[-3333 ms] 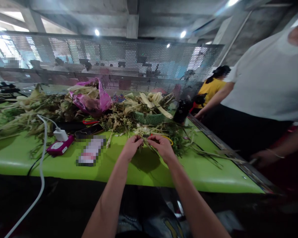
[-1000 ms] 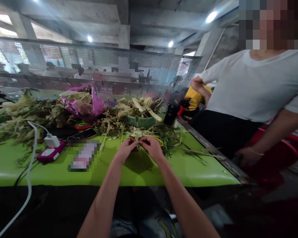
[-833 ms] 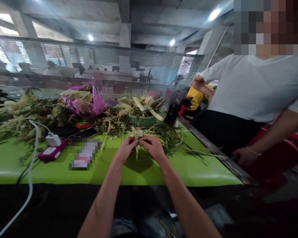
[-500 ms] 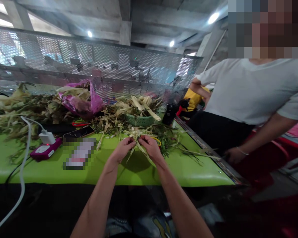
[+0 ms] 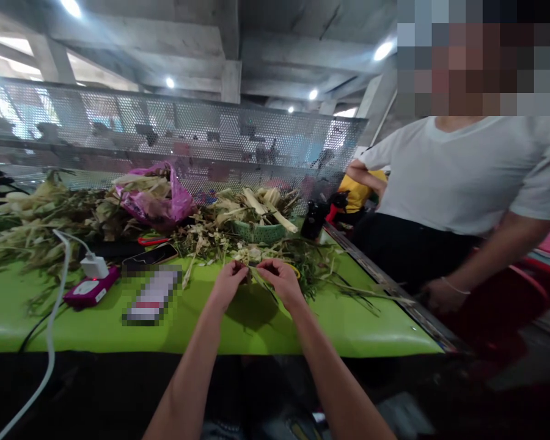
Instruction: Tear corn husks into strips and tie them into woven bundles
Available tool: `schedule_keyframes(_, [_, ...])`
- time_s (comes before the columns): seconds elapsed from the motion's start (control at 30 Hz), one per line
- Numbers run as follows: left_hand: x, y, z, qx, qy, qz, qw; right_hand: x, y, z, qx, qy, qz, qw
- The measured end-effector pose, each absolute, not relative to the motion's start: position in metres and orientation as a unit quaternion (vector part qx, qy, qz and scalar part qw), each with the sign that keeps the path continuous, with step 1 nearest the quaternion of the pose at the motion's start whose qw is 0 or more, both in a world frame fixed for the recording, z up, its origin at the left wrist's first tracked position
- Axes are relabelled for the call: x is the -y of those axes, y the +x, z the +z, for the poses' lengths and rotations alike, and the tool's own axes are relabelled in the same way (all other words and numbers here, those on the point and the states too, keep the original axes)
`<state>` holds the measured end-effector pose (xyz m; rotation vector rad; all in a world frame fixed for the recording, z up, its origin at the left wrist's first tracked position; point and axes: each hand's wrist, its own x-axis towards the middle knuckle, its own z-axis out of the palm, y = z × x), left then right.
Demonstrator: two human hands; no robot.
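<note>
My left hand (image 5: 230, 282) and my right hand (image 5: 280, 282) meet above the front middle of the green table (image 5: 201, 336). Fingertips of both are pinched together on a thin green plant strip (image 5: 262, 282), which hangs slanting down beside the right fingers. Its exact kind is too small to make out. Just beyond the hands lie pale plant scraps (image 5: 250, 252). Green sprigs (image 5: 309, 278) and a yellow loop (image 5: 297, 271) lie to the right of my right hand.
A green basket (image 5: 263, 233) holds dry stalks. Behind are a pink plastic bag (image 5: 179, 198) and heaped dry plants (image 5: 73, 211). A purple power strip (image 5: 91, 293), a charger cable (image 5: 52, 324) and phones (image 5: 153, 296) lie left. A person in white (image 5: 467, 171) stands right.
The pale, bushy plant pieces at my fingertips no longer hang from them; a thin green strip shows there now. My hands stay close together. The whole view has shifted slightly.
</note>
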<state>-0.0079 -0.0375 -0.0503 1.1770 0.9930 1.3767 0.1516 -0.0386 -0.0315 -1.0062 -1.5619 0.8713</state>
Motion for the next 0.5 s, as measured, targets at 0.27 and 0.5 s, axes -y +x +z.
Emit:
schedule_keyframes(0.27, [0.0321, -0.0087, -0.0554, -0.439, 0.479, 0.592, 0.477, 0.0440, 0.1473, -0.0302, 0.650, -0.405, 0.384, 0.515])
schedule_keyframes(0.5, [0.0332, -0.0070, -0.0516, -0.430, 0.455, 0.602, 0.495, 0.0458, 0.1462, -0.0279, 0.635, -0.387, 0.450, 0.495])
